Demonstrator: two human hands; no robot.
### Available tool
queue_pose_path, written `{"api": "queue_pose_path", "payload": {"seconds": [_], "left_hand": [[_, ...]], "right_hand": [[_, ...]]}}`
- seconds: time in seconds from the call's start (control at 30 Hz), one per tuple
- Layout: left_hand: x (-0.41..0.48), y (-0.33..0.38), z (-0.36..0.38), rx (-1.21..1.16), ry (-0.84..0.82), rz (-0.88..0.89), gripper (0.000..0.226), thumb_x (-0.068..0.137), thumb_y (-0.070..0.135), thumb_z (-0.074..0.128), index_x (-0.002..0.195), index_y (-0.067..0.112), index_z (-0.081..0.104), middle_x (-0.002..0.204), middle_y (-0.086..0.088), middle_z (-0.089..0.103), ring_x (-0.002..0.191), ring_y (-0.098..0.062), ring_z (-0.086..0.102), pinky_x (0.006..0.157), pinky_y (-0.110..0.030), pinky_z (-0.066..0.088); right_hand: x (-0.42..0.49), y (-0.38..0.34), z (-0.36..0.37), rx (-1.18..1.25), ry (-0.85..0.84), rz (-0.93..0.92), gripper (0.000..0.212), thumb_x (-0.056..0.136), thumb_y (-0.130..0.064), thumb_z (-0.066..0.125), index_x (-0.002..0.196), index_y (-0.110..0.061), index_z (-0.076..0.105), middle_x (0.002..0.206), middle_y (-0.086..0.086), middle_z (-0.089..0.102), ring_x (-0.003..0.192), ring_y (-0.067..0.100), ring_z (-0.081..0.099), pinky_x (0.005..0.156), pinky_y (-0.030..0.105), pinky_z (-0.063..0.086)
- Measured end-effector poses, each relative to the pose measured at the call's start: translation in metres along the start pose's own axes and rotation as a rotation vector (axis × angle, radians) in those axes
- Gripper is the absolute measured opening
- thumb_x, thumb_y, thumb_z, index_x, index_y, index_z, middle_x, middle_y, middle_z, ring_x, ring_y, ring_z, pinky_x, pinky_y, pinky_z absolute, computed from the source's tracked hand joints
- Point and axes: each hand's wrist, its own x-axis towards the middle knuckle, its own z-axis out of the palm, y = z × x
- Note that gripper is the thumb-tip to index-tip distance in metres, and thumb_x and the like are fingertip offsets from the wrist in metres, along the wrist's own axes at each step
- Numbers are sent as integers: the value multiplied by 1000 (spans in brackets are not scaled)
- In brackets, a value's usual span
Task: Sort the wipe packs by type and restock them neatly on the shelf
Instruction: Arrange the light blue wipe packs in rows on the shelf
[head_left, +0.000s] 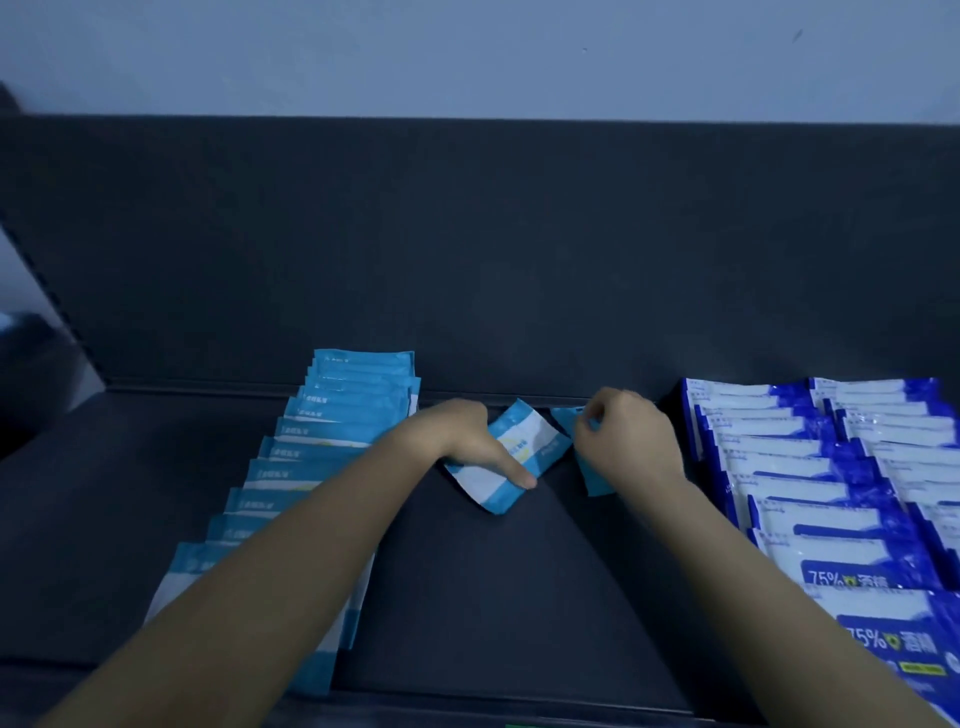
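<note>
A light-blue and white wipe pack (524, 441) lies tilted on the dark shelf (519, 571) near its back edge. My left hand (467, 441) holds it, thumb stretched across its front. Just to the right, my right hand (623, 441) pinches a second light-blue pack (569, 418), most of which is hidden behind the hand. To the left stands an overlapping row of light-blue packs (332, 415), partly covered by my left forearm. On the right are two overlapping rows of dark-blue and white packs (779, 467) printed with "75%".
The shelf's dark back panel (467, 234) rises behind the packs. A bare strip of shelf runs between the light-blue row and the dark-blue rows, down to the front lip (519, 701). The shelf's left side panel (52, 312) slants at the far left.
</note>
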Motion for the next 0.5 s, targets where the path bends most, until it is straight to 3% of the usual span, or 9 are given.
{"api": "queue_pose_path", "payload": {"seconds": [0.07, 0.17, 0.2, 0.27, 0.4, 0.5], "left_hand": [[-2, -4, 3, -285, -9, 11, 48, 63, 58, 77, 80, 15, 65, 80, 2, 63, 67, -15, 57, 55, -25, 37], [-7, -3, 7, -868, 192, 48, 25, 83, 35, 70, 98, 15, 70, 89, -2, 71, 65, -13, 62, 49, -22, 40], [-9, -1, 8, -1092, 233, 87, 25, 86, 34, 68, 104, 17, 69, 96, -1, 73, 73, -12, 67, 56, -24, 47], [-10, 3, 10, -1399, 262, 174, 30, 88, 36, 66, 113, 20, 66, 108, 3, 72, 96, -12, 69, 83, -29, 53], [-11, 5, 7, -1491, 293, 180, 34, 88, 38, 65, 117, 21, 64, 109, 5, 72, 103, -12, 67, 98, -35, 48], [-11, -1, 6, -1465, 313, 170, 34, 87, 38, 67, 117, 22, 64, 108, 6, 72, 102, -11, 67, 99, -37, 49]], "right_hand": [[3, 0, 0, 98, -97, 85, 14, 85, -20, 52, 90, -14, 63, 91, 2, 63, 85, 24, 55, 67, 27, 37], [7, -3, 4, 386, -259, 186, 8, 85, -17, 55, 87, -17, 63, 82, -3, 60, 79, 18, 56, 71, 33, 49], [7, -6, 5, 580, -332, 223, 4, 85, -14, 58, 86, -14, 61, 81, -1, 61, 76, 17, 58, 75, 38, 55], [6, -15, 4, 973, -509, 258, 8, 87, -9, 62, 95, -8, 60, 89, 8, 65, 79, 18, 63, 80, 38, 58], [10, -25, -5, 1482, -653, 178, 28, 90, 2, 51, 114, -7, 60, 106, 11, 69, 96, 24, 67, 78, 36, 58], [14, -31, -3, 1503, -631, 139, 29, 90, 0, 53, 118, -4, 60, 109, 13, 69, 99, 26, 67, 79, 38, 57]]}}
